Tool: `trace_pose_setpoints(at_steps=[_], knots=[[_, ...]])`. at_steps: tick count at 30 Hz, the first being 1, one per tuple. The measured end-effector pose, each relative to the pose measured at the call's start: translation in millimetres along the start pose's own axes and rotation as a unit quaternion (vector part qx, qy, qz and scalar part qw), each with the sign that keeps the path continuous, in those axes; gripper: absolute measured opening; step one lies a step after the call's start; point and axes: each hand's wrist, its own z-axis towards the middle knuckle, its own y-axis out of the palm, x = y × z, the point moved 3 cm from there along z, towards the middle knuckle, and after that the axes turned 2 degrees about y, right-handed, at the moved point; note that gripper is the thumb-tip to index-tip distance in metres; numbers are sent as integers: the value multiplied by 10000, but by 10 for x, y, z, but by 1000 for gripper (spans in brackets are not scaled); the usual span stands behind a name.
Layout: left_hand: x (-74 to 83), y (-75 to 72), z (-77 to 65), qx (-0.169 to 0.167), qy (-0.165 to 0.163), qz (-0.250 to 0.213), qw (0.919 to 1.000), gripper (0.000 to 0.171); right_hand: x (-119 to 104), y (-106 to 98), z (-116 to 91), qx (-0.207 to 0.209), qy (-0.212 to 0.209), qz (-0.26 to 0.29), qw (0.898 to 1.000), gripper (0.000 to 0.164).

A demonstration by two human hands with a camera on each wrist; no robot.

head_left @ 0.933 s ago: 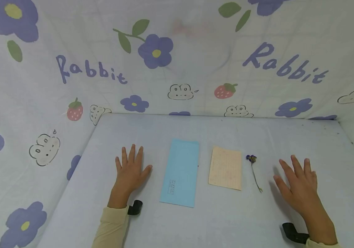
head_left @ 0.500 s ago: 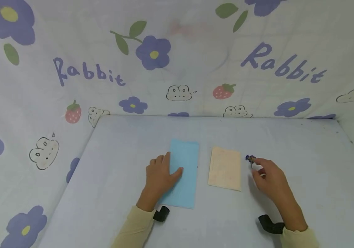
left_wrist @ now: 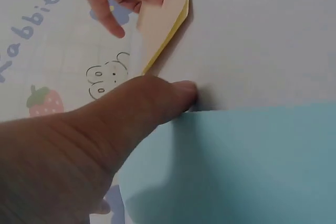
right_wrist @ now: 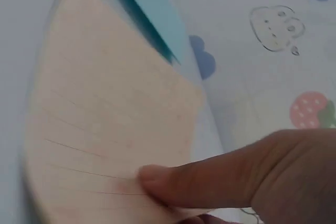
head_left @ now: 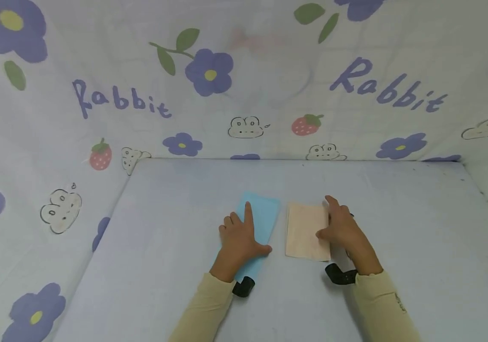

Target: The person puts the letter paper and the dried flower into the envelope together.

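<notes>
A light blue envelope lies under my left hand, tilted to the right. The left hand grips it across its width: the thumb is at its near long edge in the left wrist view, and in the head view the index finger is straight. My right hand pinches the right edge of a beige piece of lined notepaper, thumb on its face and fingers behind. In the left wrist view the notepaper stands tilted and shows a yellowish edge. A dried flower is mostly hidden by the right hand.
A white cloth-covered table lies beneath everything. Behind it and at the sides rises a curtain printed with flowers, strawberries and rabbits. Black camera mounts are worn on both wrists.
The left hand has come right onto the blue envelope, which has turned clockwise. The right hand has moved left, over by the flower, and now holds the notepaper's right edge.
</notes>
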Motion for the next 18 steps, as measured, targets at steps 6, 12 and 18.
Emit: trace_pose_setpoints(at_steps=[6, 12, 18], knots=[[-131, -9, 6, -242, 212, -329, 9989, 130, 74, -186, -127, -906, -256, -163, 9954, 80], [-197, -22, -48, -137, 651, -861, 9941, 129, 148, -473, -265, -489, -377, 1142, 9915, 40], [-227, -65, -155, -63, 1398, -824, 9867, 127, 165, -591, -324, 1288, -65, 3477, 9287, 27]])
